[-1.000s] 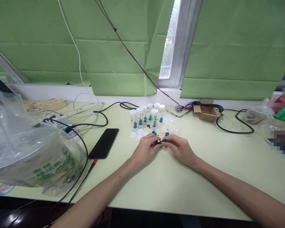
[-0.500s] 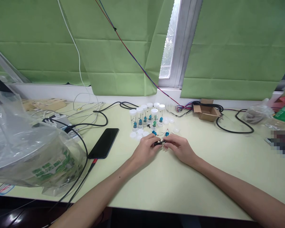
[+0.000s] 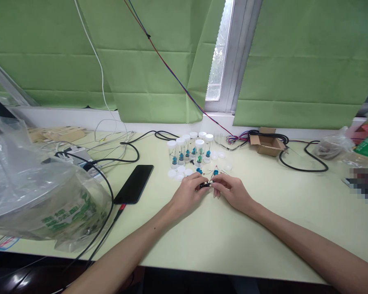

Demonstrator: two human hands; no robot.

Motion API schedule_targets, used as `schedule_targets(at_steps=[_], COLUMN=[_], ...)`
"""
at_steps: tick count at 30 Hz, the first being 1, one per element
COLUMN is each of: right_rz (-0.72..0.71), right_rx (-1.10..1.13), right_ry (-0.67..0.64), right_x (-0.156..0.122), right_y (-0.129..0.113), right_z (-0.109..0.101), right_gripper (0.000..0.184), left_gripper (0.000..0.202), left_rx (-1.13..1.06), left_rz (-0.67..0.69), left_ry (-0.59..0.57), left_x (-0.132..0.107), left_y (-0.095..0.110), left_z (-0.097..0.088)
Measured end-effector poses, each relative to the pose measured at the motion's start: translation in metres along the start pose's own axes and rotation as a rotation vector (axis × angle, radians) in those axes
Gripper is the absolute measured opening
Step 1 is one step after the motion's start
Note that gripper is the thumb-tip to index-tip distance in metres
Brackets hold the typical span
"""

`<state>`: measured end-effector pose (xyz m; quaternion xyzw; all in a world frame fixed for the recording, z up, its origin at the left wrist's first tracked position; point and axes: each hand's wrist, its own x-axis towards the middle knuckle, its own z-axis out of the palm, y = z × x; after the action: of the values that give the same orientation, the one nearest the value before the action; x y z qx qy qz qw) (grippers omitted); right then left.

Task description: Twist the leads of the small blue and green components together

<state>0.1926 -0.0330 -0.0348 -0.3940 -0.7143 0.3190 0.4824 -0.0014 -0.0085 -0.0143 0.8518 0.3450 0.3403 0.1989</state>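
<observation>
Between thumb and fingers, my left hand [image 3: 189, 189] grips a small black part [image 3: 205, 185] whose kind I cannot make out. My right hand [image 3: 231, 189] is pinched at the right end of that part; what its fingertips hold is too small to name. Just beyond the fingers lie a blue piece with thin wires [image 3: 215, 172] and another blue piece [image 3: 199, 170]. Behind them stand several clear tubes with white caps [image 3: 199, 151], with blue or green pieces inside. Loose white caps [image 3: 180, 175] lie in front of the tubes.
On the left are a black phone [image 3: 134, 184] with a cable plugged in and a large plastic bag [image 3: 49, 196]. Black cables [image 3: 131, 161] cross the table. At the back right stand an open cardboard box [image 3: 267, 145] and a clear bag [image 3: 333, 145].
My right fingertips have shifted slightly at the end of the black part, and the lower fingers hang a little lower. My left hand keeps its grip in nearly the same place.
</observation>
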Motion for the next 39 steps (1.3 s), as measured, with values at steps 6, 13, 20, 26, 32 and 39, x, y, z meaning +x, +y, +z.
schedule_targets(at_steps=[6,13,20,26,32,39], right_rz=[0.010,-0.011,-0.041,-0.052,-0.055,-0.052], right_rx=[-0.028,-0.034,-0.022,-0.046,-0.047,-0.042], right_ry=[-0.006,0.000,-0.015,-0.017,-0.012,-0.024], right_x=[0.0000,-0.0004,-0.0011,0.0002,-0.0007,-0.0009], right_y=[0.0028,-0.0004,-0.0020,-0.0041,-0.0026,-0.0027], right_z=[0.0002,-0.0001,-0.0001,-0.0004,-0.0010,-0.0010], right_gripper=[0.024,0.022,0.022,0.022,0.024,0.025], left_gripper=[0.014,0.015,0.020,0.021,0.022,0.021], left_rx=[0.001,-0.012,-0.039,-0.038,-0.034,-0.036], left_rz=[-0.006,-0.020,0.006,0.019,0.014,0.018], left_ry=[-0.003,0.032,0.047,-0.004,-0.004,-0.010], left_x=[-0.0007,-0.0014,-0.0011,-0.0017,-0.0022,-0.0013], left_y=[0.0005,-0.0002,0.0016,0.0056,0.0056,0.0047], left_z=[0.0011,0.0022,-0.0003,-0.0034,-0.0033,-0.0033])
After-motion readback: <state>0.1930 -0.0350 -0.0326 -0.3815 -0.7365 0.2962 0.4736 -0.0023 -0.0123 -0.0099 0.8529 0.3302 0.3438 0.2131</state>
